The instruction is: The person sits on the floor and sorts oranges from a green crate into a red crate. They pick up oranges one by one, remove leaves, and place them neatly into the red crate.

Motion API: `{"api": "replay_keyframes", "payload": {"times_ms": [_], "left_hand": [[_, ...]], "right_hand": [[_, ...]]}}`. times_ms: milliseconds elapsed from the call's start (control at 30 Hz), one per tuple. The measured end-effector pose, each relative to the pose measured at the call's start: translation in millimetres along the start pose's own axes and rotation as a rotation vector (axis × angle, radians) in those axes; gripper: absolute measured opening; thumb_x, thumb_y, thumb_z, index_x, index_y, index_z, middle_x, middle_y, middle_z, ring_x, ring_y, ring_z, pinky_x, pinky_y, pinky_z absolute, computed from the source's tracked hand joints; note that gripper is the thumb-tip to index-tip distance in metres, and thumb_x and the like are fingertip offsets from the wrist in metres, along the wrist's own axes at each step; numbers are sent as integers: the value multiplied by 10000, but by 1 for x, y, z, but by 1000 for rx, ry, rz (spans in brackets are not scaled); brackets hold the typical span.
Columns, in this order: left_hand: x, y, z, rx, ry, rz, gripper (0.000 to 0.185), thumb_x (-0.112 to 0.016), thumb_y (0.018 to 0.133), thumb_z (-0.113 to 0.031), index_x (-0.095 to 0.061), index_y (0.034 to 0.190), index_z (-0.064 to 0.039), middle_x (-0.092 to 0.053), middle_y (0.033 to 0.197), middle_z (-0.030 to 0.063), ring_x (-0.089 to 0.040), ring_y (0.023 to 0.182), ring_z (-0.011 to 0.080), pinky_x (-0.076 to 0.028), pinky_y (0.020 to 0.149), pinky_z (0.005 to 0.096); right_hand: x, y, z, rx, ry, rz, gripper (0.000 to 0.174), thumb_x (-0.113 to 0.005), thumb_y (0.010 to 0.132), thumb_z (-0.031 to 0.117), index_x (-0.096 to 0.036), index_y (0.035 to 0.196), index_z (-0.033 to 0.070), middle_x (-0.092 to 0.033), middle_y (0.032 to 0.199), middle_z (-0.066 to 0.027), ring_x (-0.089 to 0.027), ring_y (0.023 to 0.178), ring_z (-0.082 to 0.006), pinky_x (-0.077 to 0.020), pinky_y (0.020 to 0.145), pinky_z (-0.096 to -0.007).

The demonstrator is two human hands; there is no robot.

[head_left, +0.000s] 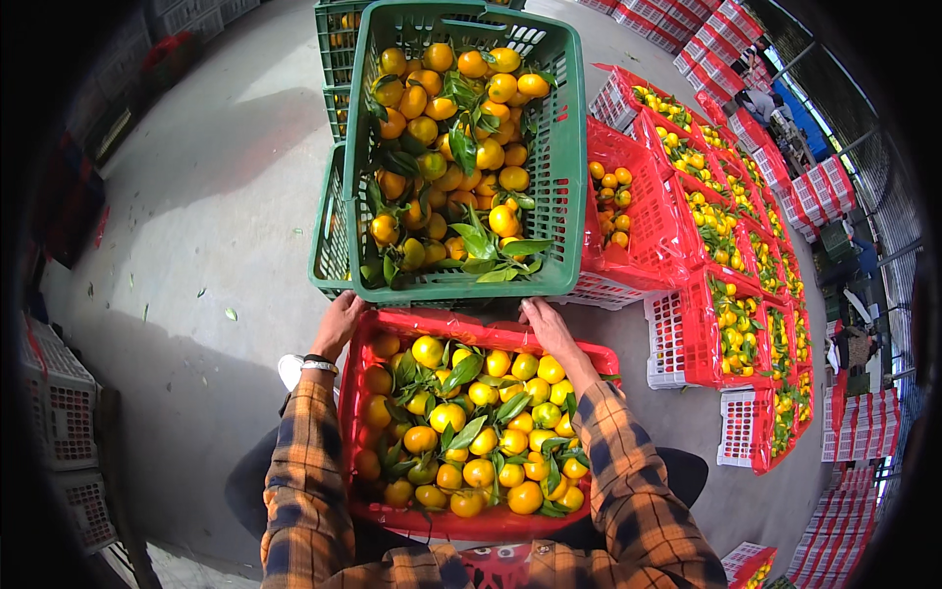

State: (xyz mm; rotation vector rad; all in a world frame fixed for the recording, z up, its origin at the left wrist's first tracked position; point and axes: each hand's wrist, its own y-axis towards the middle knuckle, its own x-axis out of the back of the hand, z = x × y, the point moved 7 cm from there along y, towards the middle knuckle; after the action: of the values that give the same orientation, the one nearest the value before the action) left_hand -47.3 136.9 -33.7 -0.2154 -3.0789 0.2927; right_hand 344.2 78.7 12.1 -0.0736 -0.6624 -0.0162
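Note:
A green plastic crate point(467, 288) of orange citrus fruit with leaves stands ahead, on top of other green crates. Below it in the picture, nearer to my body, is a crate lined with red plastic film point(471, 526), full of yellow-orange citrus fruit point(447, 417) and green leaves. My left hand point(341, 324) touches the near left corner of the green crate, beside the red-lined crate's far left corner. My right hand point(546, 327) is at the green crate's near edge, over the red film's far rim. The fingertips of both hands are partly hidden, so their grip is unclear.
Red-lined white crates of fruit point(668, 339) stand in rows on the right. Stacked white crates point(62, 390) are at the far left. Scattered leaves point(231, 314) lie on the concrete floor point(199, 243). Several people point(762, 103) are at the far right among stacks and a blue surface.

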Motion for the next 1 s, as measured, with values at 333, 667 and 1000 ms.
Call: {"api": "replay_keyframes", "payload": {"times_ms": [333, 667, 1000], "left_hand": [[-15, -6, 5, 124, -191, 114, 124, -683, 950, -109, -731, 978, 2, -726, 890, 22, -630, 755, 83, -502, 685, 252], [-43, 4, 7, 517, -385, 92, 217, -638, 919, -116, -685, 1075, 27, -734, 1030, 109, -698, 878, 209, -557, 839, 328], [4, -25, -8, 19, -363, 55, 464, -497, 1048, -396, -671, 1146, 22, -707, 1145, 102, -654, 1044, 164, -480, 973, 296]], "right_hand": [[-30, 7, 23, 13, 201, 158, 161, -736, 906, 147, -716, 856, -5, -630, 723, -7, -532, 694, -76, -458, 652, -261], [-34, 26, -70, 131, -16, 614, 280, -653, 845, 121, -681, 1111, 37, -657, 1098, -126, -593, 1086, -280, -479, 974, -343], [4, -26, 69, 287, -471, -430, 158, -559, 935, 116, -663, 1003, 19, -668, 1027, -197, -612, 907, -399, -478, 802, -533]]}}
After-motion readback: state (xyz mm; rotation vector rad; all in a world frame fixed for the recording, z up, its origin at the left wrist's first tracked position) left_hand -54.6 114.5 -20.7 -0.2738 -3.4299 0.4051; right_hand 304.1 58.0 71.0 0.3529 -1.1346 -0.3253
